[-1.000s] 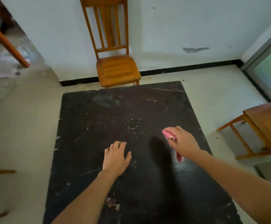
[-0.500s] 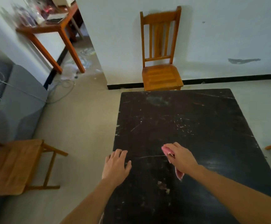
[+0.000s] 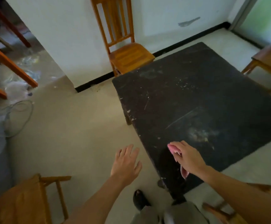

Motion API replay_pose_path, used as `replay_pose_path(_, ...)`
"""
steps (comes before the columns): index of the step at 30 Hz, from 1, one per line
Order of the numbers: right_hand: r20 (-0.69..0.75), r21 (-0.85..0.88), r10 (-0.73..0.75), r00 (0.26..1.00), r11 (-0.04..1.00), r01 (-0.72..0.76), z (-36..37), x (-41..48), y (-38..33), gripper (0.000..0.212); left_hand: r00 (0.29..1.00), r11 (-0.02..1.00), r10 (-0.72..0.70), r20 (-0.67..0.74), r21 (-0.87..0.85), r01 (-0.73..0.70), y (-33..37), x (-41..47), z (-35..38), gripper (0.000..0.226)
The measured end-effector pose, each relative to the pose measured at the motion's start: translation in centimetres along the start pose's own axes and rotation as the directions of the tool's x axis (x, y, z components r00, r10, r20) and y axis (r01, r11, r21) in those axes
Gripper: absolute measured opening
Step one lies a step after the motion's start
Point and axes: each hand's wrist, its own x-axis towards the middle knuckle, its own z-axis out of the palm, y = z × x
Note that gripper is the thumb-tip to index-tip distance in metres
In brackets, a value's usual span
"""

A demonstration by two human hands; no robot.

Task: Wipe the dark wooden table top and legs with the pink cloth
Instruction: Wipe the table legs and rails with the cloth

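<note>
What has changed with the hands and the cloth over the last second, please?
The left hand came off the table and now hovers open over the floor to the table's left. The right hand moved left across the top, toward the near left corner. It still grips the cloth over the table.

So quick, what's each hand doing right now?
Left hand: open, holding nothing.
Right hand: closed on the pink cloth.
</note>
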Motion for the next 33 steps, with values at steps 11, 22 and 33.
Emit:
replay_pose_path(11, -0.107, 0.224, 0.599, 0.794, 0.792, -0.567, 9.6, -17.2, 0.3, 0.035, 0.934, 0.934, 0.355, 0.043, 0.015, -0.356, -1.1, -8.9, 7.4, 0.044)
replay_pose_path(22, -0.214, 0.627, 0.811, 0.544, 0.541, -0.561, 23.8, -27.2, -2.2, 0.025, 0.79, 0.794, 0.586, 0.18, 0.068, -0.605, -0.3, -11.3, 16.1, 0.049)
replay_pose_path(33, -0.094, 0.963, 0.958, 0.27, 0.156, -0.219, 33.4, -12.0, 6.2, 0.042, 0.724, 0.744, 0.667, -0.173, 0.114, -0.658, -0.6, -0.1, 29.4, 0.054)
